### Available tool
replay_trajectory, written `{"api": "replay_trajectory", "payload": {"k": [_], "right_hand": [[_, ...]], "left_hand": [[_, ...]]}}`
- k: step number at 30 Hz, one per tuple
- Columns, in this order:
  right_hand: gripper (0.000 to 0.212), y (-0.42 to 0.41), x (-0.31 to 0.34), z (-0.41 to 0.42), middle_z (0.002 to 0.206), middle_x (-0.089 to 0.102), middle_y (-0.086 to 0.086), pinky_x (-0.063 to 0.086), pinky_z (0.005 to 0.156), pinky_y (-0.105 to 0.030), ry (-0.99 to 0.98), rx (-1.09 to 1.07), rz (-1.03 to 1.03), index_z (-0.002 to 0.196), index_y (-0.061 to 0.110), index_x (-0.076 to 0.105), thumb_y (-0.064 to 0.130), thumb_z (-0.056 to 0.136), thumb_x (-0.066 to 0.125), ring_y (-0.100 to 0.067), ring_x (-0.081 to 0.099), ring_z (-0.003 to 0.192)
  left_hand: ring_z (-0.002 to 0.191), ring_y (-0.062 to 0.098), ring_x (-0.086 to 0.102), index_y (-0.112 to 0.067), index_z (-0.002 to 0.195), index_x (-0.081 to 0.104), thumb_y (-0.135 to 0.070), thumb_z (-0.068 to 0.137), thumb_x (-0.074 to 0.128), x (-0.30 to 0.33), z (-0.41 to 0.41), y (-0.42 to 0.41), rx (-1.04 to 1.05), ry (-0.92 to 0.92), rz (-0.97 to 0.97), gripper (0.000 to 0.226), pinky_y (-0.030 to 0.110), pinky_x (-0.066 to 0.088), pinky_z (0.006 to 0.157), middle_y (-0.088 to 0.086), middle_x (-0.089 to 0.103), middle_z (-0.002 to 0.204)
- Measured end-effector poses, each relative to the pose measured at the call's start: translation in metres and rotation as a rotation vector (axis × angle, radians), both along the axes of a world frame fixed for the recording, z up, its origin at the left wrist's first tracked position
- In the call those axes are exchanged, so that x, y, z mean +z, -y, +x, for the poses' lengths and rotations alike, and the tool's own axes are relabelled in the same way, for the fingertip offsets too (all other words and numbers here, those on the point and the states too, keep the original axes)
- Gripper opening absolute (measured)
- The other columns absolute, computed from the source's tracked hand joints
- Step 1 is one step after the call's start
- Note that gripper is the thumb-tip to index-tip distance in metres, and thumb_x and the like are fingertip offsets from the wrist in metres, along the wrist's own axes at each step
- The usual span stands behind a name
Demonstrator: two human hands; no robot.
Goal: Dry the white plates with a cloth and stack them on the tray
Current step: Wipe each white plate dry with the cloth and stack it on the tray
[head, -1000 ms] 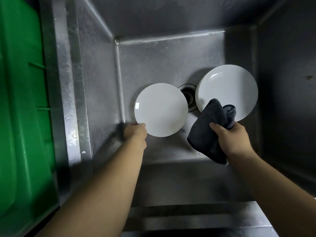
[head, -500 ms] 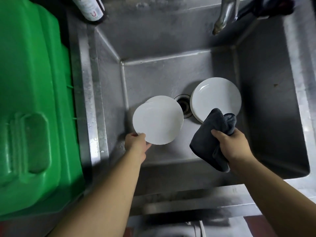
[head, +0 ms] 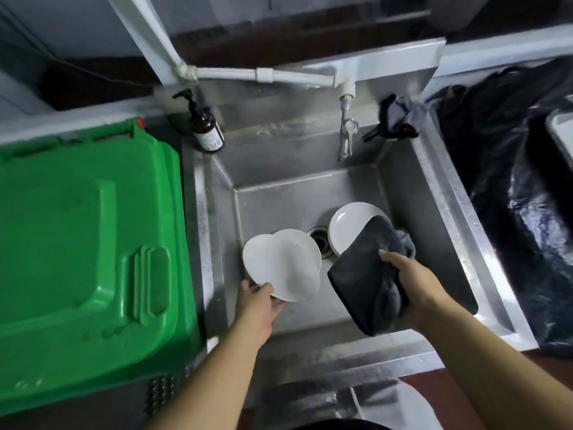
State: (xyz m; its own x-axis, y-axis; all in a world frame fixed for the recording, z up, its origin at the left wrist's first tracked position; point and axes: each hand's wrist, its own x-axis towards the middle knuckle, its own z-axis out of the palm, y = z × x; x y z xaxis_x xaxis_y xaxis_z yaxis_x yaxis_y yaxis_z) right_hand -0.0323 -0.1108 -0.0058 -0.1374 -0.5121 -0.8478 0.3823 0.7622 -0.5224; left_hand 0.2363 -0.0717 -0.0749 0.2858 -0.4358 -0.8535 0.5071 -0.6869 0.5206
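I hold a white plate (head: pixel 282 264) by its near edge with my left hand (head: pixel 260 301). My thumb sits on top of the rim and my fingers curl under it. That grip is only a small pinch at one edge, so most of the plate sticks out past it, away from me, over the sink (head: pixel 446 218). The plate looks blurry, so I cannot tell how much it tilts.

This could go wrong. The plate may be wet and slippery, and I hold it at just one spot. If I rub hard with the cloth (head: pixel 369 274), I think the plate could twist out of my fingers and drop into the metal sink. It could chip, or hit the stack of plates (head: pixel 348 229) lying by the drain (head: pixel 319 240).

My right hand (head: pixel 412 283) is bunched around the dark cloth and holds it tight. The cloth hangs just to the right of the plate and does not touch it. Part of it covers the near side of the stack.

I see no tray here, so I do not know where the dry plate will go.
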Motion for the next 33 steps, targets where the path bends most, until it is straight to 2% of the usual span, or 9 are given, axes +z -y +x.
{"api": "replay_trajectory", "payload": {"k": [4, 8, 11, 14, 16, 19, 24, 26, 33], "right_hand": [[0.033, 0.012, 0.038, 0.009, 0.107, 0.082, -0.013, 0.066, 0.073, -0.044, 0.022, 0.053, -0.161, 0.128, 0.014, 0.068, 0.021, 0.097, 0.072, -0.033, 0.081, 0.093], [0.036, 0.035, 0.084, 0.02, 0.11, 0.082, 0.003, 0.057, 0.104, -0.05, -0.158, 0.263, -0.435, 0.119, 0.036, 0.074, 0.033, 0.083, 0.069, -0.025, 0.076, 0.109], [0.03, 0.049, 0.111, 0.018, 0.099, 0.075, 0.026, 0.055, 0.092, -0.036, -0.41, 0.509, -0.696, 0.109, 0.053, 0.067, 0.034, 0.088, 0.057, -0.003, 0.068, 0.098], [0.026, 0.061, 0.13, 0.01, 0.096, 0.069, 0.019, 0.046, 0.076, -0.025, -0.645, 0.822, -0.983, 0.111, 0.042, 0.06, 0.018, 0.1, 0.057, -0.012, 0.063, 0.093], [0.029, 0.064, 0.14, 0.006, 0.129, 0.069, 0.006, 0.042, 0.098, -0.028, -0.77, 1.124, -1.105, 0.132, 0.026, 0.064, 0.027, 0.103, 0.06, -0.024, 0.06, 0.126], [0.079, 0.069, 0.16, -0.007, 0.175, 0.023, 0.013, 0.011, 0.129, -0.032, -0.805, 1.444, -1.07, 0.166, 0.035, 0.033, 0.073, 0.097, 0.034, -0.011, 0.015, 0.162], [0.059, 0.091, 0.178, -0.033, 0.171, 0.035, 0.005, 0.026, 0.124, -0.043, -1.066, 1.533, -1.303, 0.164, 0.032, 0.038, 0.053, 0.11, 0.031, -0.021, 0.032, 0.156], [0.061, 0.099, 0.177, -0.037, 0.174, 0.029, -0.001, 0.018, 0.13, -0.043, -1.085, 1.545, -1.361, 0.166, 0.026, 0.034, 0.051, 0.111, 0.034, -0.024, 0.023, 0.161], [0.062, 0.114, 0.177, -0.012, 0.179, -0.003, 0.003, -0.003, 0.134, -0.04, -1.135, 1.223, -1.012, 0.17, 0.037, 0.004, 0.054, 0.112, 0.017, -0.018, -0.007, 0.165]], "left_hand": [[0.113, 0.036, 0.07, -0.025, 0.136, 0.054, 0.007, 0.1, 0.055, 0.048, 0.0, -0.011, -0.077, -0.065, -0.117, 0.048, 0.04, 0.064, 0.065, 0.003, 0.061, 0.137], [0.105, 0.035, 0.077, -0.032, 0.122, 0.068, 0.008, 0.097, 0.056, 0.098, -0.017, -0.012, -0.088, -0.15, -0.247, 0.049, 0.049, 0.065, 0.078, 0.004, 0.073, 0.125], [0.103, 0.035, 0.077, -0.03, 0.125, 0.07, 0.009, 0.097, 0.055, 0.134, -0.04, -0.006, -0.117, -0.163, -0.348, 0.051, 0.052, 0.064, 0.081, 0.008, 0.077, 0.12], [0.106, 0.035, 0.076, -0.027, 0.129, 0.069, 0.003, 0.089, 0.062, 0.173, -0.068, 0.007, -0.138, -0.187, -0.448, 0.051, 0.055, 0.064, 0.086, 0.013, 0.077, 0.122], [0.104, 0.033, 0.077, -0.026, 0.132, 0.068, 0.004, 0.089, 0.062, 0.196, -0.086, 0.018, -0.146, -0.202, -0.516, 0.052, 0.052, 0.064, 0.083, 0.015, 0.077, 0.122], [0.105, 0.032, 0.076, -0.027, 0.135, 0.067, 0.008, 0.099, 0.054, 0.219, -0.106, 0.03, -0.172, -0.168, -0.58, 0.051, 0.05, 0.064, 0.084, 0.017, 0.076, 0.124], [0.107, 0.034, 0.076, -0.023, 0.133, 0.067, 0.006, 0.092, 0.058, 0.236, -0.128, 0.026, -0.149, -0.208, -0.592, 0.051, 0.051, 0.064, 0.084, 0.019, 0.075, 0.125], [0.105, 0.034, 0.076, -0.025, 0.126, 0.072, 0.002, 0.082, 0.062, 0.24, -0.134, 0.023, -0.134, -0.229, -0.6, 0.053, 0.049, 0.065, 0.081, 0.019, 0.075, 0.124], [0.098, 0.033, 0.078, -0.021, 0.119, 0.077, 0.015, 0.095, 0.052, 0.255, -0.128, 0.031, -0.089, -0.199, -0.667, 0.05, 0.051, 0.065, 0.077, 0.018, 0.077, 0.12]]}}
